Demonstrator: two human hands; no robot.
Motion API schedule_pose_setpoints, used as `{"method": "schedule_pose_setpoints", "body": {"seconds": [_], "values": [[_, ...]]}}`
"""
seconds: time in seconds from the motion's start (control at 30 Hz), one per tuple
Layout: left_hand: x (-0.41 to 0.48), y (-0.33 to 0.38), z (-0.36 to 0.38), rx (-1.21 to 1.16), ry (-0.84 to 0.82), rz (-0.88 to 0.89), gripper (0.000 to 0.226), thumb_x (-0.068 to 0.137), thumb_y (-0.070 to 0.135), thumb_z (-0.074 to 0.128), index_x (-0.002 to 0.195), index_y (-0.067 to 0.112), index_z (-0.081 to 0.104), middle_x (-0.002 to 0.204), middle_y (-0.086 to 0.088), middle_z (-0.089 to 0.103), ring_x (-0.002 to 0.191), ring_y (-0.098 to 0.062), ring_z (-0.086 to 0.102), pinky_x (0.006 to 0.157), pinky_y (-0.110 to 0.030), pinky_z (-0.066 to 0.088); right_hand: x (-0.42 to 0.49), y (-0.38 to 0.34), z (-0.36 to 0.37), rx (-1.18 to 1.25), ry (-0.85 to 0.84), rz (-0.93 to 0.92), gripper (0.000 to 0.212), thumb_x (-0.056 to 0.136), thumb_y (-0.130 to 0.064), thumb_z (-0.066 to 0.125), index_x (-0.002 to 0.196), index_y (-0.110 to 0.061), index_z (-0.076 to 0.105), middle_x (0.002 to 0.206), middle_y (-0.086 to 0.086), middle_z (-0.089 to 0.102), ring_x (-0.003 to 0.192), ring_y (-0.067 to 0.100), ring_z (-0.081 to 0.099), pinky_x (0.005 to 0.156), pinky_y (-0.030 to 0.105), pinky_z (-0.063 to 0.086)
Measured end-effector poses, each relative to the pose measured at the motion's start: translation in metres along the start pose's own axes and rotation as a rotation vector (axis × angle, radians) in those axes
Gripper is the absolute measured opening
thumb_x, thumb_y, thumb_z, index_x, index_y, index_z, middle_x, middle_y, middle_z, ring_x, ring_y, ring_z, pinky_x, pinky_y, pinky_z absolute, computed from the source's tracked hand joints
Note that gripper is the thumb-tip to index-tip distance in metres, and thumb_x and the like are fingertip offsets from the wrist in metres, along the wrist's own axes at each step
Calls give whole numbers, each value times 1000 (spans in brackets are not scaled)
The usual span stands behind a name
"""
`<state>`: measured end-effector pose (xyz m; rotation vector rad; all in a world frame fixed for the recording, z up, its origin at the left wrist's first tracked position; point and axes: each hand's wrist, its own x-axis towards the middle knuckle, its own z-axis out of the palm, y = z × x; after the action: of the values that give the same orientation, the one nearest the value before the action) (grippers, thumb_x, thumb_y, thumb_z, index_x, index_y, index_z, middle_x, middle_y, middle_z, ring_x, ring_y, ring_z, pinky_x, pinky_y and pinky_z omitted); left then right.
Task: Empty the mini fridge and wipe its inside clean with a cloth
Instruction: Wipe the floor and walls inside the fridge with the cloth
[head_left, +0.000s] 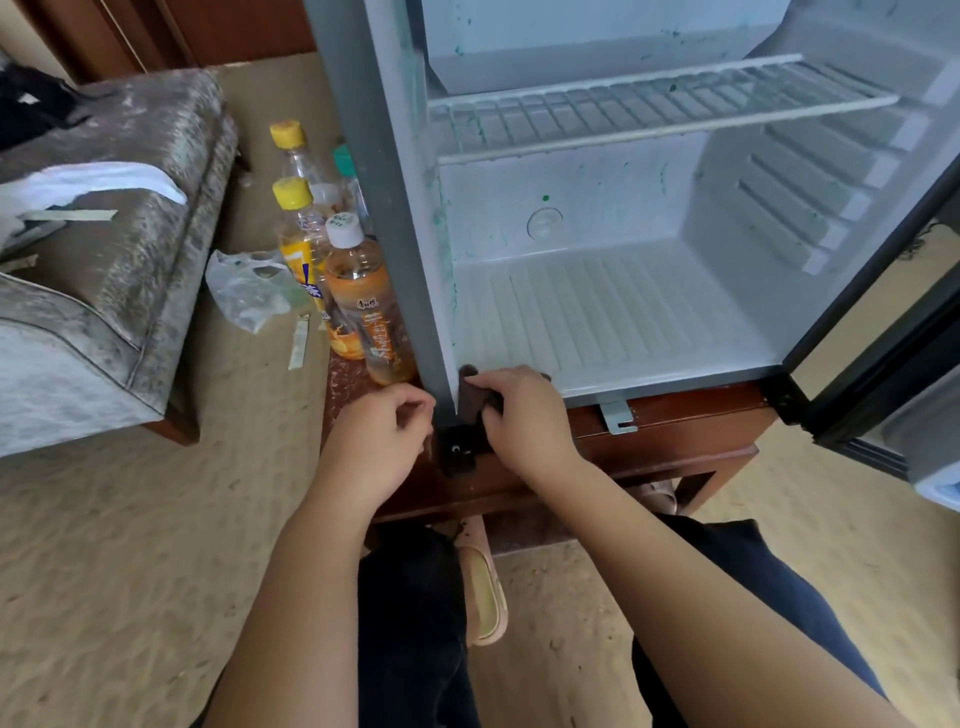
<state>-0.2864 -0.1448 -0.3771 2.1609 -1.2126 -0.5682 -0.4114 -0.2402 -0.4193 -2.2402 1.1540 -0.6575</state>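
The mini fridge (613, 312) stands open on a low wooden table, its white inside holding only a wire shelf (660, 109). Green specks dot the left wall and back. My right hand (524, 415) grips a dark brown cloth (475, 397) at the fridge's front left bottom corner. My left hand (382, 441) hovers just left of that corner, fingers loosely curled and holding nothing. Several drink bottles (363, 306) stand on the table to the left of the fridge.
The fridge door (883, 332) hangs open at the right. A grey upholstered chair (104, 249) stands at the left on the beige carpet. A crumpled plastic bag (249, 291) lies beside the bottles. My knees and a slipper (483, 587) are below the wooden table (675, 441).
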Motion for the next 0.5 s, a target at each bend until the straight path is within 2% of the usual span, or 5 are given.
{"method": "schedule_pose_setpoints", "body": {"seconds": [0.17, 0.23, 0.37, 0.43, 0.5], "values": [[-3, 3, 2, -33, 34, -7, 15, 96, 23, 51, 103, 28, 64, 82, 14, 67, 71, -5, 65, 65, -20, 45, -41, -5, -1, -22, -351, -176, 49, 76, 1, 53, 118, -20, 66, 115, 4, 68, 109, 23, 58, 95, 35, 45], [-11, 2, 1, -48, 51, -19, 16, 96, 22, 51, 104, 28, 64, 85, 13, 67, 74, -6, 65, 67, -20, 46, -53, -3, -8, -57, -300, -125, 44, 76, 0, 55, 116, -19, 62, 113, 4, 65, 107, 24, 57, 90, 36, 45], [-25, -2, 0, -68, 36, -27, 15, 97, 21, 50, 100, 30, 62, 84, 12, 67, 73, -5, 64, 63, -17, 42, -72, 3, -42, 15, 227, -61, 31, 72, -5, 63, 100, -16, 70, 105, -2, 67, 99, 17, 56, 80, 26, 42], [-29, 0, -1, -66, 23, -22, 15, 97, 21, 50, 101, 30, 61, 84, 12, 67, 74, -6, 64, 66, -18, 44, -78, 10, -45, -190, 76, -162, 28, 74, -10, 62, 97, -20, 73, 105, -5, 68, 103, 19, 54, 85, 30, 40], [-31, 2, 1, -75, 19, -28, 15, 97, 21, 50, 102, 29, 62, 86, 11, 67, 76, -7, 65, 68, -21, 47, -86, 20, -43, -270, -84, -99, 29, 76, -8, 60, 98, -20, 74, 104, -2, 68, 103, 20, 54, 86, 31, 40]]}}
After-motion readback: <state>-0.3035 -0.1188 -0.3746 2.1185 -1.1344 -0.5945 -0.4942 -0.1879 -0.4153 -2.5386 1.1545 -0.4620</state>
